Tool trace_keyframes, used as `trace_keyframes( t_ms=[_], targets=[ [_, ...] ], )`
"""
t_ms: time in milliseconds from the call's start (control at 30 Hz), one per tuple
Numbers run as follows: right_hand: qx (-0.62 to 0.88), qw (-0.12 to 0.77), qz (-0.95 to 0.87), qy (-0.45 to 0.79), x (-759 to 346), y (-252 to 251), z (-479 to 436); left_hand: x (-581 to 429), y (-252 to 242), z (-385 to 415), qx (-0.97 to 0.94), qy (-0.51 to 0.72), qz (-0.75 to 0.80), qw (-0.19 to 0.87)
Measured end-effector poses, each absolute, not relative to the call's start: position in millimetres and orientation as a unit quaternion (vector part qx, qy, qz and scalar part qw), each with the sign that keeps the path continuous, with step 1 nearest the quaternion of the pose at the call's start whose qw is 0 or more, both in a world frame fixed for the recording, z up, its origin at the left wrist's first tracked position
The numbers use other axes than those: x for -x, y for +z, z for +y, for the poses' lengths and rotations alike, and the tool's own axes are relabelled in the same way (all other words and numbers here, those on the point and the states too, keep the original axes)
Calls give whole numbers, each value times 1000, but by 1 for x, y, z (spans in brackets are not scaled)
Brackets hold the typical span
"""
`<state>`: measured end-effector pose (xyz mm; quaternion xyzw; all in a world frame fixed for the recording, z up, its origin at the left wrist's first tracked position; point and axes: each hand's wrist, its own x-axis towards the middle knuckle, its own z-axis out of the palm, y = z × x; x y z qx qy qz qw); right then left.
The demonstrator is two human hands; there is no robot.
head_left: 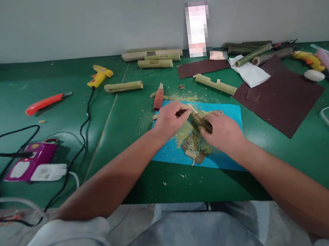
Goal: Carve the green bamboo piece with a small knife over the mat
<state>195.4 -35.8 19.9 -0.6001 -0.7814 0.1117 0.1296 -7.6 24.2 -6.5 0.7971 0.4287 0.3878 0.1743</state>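
Note:
My right hand (222, 129) is closed around a short bamboo tube (196, 115) with a notch cut in its upper side. The tube slants, its far end toward my left hand (168, 118). That hand's fingers are curled on a small dark brown piece of what looks like sandpaper (180, 113), and its fingertips touch the tube's far end. Beneath both hands lies a blue sheet (170, 150), strewn with pale bamboo dust (183, 134) and several brown scraps (200, 157). Just beyond my left hand is a red-handled knife (158, 98).
Several bamboo tubes (155, 64) lie at the back. Right are brown sandpaper sheets (282, 102), a white paper (250, 73) and a white egg-shaped object (314, 75). Left are a yellow glue gun (99, 76), an orange cutter (46, 103) and a purple power strip (33, 160) with cords.

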Motion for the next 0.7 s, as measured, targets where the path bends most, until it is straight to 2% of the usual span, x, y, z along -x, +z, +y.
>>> trace_keyframes(
  t_ms=[200,367,567,700],
  targets=[
    [585,150,-793,81,-197,19,-36,9,-6,27,-728,431,472,248],
    [584,138,-798,50,-201,18,-34,16,3,23,-748,392,479,240],
    [580,137,-802,42,-204,16,-31,24,3,25,-737,359,470,326],
    [570,153,-806,48,-207,12,-27,26,6,24,-741,343,463,344]
  ],
)
